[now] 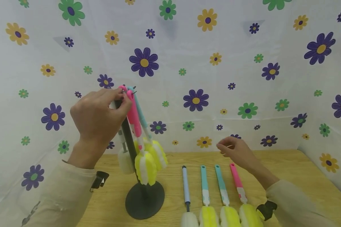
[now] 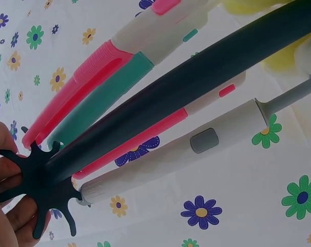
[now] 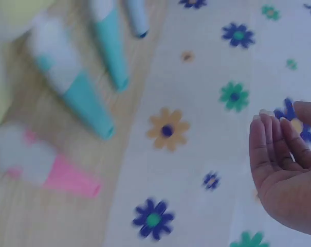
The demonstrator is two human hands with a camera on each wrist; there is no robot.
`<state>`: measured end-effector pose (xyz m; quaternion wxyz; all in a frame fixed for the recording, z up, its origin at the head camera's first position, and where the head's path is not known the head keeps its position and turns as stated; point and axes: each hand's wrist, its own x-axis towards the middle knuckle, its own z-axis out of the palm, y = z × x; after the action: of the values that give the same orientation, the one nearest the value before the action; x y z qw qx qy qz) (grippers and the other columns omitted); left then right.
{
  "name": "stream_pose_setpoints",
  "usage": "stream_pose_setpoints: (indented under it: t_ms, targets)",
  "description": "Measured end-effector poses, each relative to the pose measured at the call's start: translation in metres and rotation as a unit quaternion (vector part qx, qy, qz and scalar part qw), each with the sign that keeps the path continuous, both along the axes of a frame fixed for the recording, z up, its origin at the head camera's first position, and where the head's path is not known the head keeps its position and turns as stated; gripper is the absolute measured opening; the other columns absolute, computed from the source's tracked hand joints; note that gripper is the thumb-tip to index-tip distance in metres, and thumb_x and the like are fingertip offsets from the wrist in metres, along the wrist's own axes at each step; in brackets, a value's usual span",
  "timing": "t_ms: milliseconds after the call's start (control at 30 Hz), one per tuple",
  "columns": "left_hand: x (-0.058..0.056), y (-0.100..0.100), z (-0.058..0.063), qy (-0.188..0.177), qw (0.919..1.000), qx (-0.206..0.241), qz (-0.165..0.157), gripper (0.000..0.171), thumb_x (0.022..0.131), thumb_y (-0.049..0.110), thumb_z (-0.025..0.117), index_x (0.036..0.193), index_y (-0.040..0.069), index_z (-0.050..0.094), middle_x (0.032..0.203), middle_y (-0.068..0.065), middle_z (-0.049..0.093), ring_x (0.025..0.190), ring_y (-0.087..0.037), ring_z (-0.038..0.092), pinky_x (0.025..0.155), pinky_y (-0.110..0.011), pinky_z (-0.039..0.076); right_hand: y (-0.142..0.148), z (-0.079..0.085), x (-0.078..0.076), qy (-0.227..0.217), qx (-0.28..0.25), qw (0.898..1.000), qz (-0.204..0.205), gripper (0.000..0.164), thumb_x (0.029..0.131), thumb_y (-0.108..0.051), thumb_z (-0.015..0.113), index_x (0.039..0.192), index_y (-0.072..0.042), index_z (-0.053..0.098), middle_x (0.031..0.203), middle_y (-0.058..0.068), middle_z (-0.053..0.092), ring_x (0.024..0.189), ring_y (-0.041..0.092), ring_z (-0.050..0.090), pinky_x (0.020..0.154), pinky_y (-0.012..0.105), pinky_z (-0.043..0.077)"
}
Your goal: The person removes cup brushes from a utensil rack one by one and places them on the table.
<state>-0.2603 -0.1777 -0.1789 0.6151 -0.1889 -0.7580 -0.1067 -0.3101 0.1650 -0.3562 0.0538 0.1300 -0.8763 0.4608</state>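
My left hand (image 1: 99, 112) grips the top of a black stand, its fingers curled at the hooked crown (image 2: 41, 177). Sponge-headed bottle brushes hang from the hooks: a pink-handled brush (image 1: 134, 115), a teal-handled brush (image 1: 142, 115), another pink one (image 2: 140, 141) and a grey-white one (image 2: 160, 149). Their yellow-and-white or white heads dangle beside the pole (image 2: 196, 77). Above the table's back edge, my right hand (image 1: 238, 151) holds nothing, its fingers loosely bent. Nearest below it lies a pink-handled brush (image 1: 237, 179).
More brushes lie in a row on the wooden table (image 1: 295, 176): a light blue one (image 1: 186, 186) and two teal ones (image 1: 204, 183). The stand's round black base (image 1: 145, 205) rests left of them. A flowered cloth (image 1: 182, 50) hangs behind and along the sides.
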Motion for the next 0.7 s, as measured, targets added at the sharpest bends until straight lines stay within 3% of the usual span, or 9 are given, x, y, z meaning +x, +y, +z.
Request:
stream_pose_setpoints:
  t_ms: [67,300,467,600,700]
  targets:
    - [0.0,-0.001,0.0,0.0,1.0,0.001,-0.001,0.024,0.079,0.022,0.058,0.087,0.004,0.071,0.08,-0.008,0.068,0.064,-0.028,0.062,0.038,-0.031,0.028,-0.019,0.01,-0.001,0.027,-0.041,0.998,0.029,0.037,0.086,-0.038,0.053,0.104,-0.007,0.057,0.093,0.004,0.06,0.08,0.017,0.059,0.07,0.031,0.05]
    - [0.0,-0.001,0.0,0.002,1.0,0.002,-0.005,0.024,0.08,0.022,0.057,0.088,0.003,0.071,0.08,-0.008,0.068,0.065,-0.028,0.062,0.039,-0.031,0.03,-0.095,0.066,0.034,0.095,-0.11,0.984,0.106,0.023,0.088,-0.018,0.054,0.106,-0.005,0.059,0.097,0.006,0.062,0.085,0.02,0.059,0.075,0.033,0.048]
    - [0.001,-0.001,0.001,0.0,1.0,0.004,-0.003,0.024,0.08,0.022,0.057,0.087,0.004,0.071,0.08,-0.007,0.068,0.067,-0.027,0.063,0.039,-0.031,0.031,-0.136,0.073,0.031,0.128,-0.126,0.972,0.152,0.03,0.086,-0.031,0.055,0.109,-0.014,0.061,0.102,-0.006,0.061,0.088,0.009,0.058,0.075,0.024,0.047]
    - [0.002,-0.002,0.002,-0.003,1.0,0.002,0.0,0.024,0.08,0.023,0.057,0.086,0.004,0.071,0.081,-0.007,0.068,0.067,-0.026,0.063,0.04,-0.031,0.033,-0.164,0.082,0.032,0.157,-0.142,0.96,0.185,0.033,0.085,-0.032,0.057,0.111,-0.011,0.061,0.104,-0.004,0.061,0.09,0.006,0.058,0.076,0.024,0.047]
    - [0.002,-0.002,0.002,-0.007,1.0,0.004,-0.002,0.024,0.08,0.023,0.058,0.085,0.003,0.071,0.081,-0.007,0.068,0.068,-0.026,0.063,0.041,-0.032,0.035,-0.18,0.086,0.034,0.169,-0.145,0.957,0.186,0.036,0.084,-0.032,0.057,0.113,-0.01,0.059,0.104,-0.002,0.062,0.092,0.005,0.058,0.076,0.023,0.047]
